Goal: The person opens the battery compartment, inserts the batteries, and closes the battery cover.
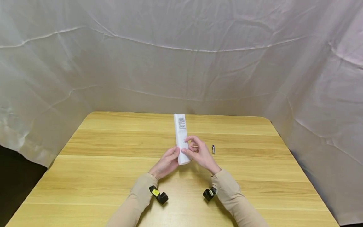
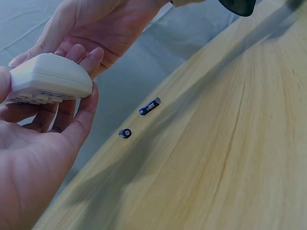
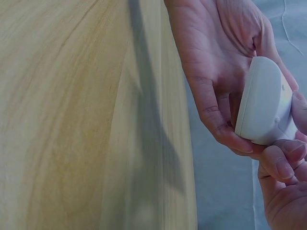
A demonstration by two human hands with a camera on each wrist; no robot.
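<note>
Left hand [image 1: 166,162] and right hand [image 1: 202,154], fingers curled, grasp white remote [image 1: 180,136]; battery [image 1: 213,149] lies between it and right edge of tabletop [image 1: 263,173].

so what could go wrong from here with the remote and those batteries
The remote might slip or twist: the left hand holds it up off the table while the right hand touches its back with finger and thumb. The two batteries lie loose on the tabletop and, being round, could roll if knocked.
</note>
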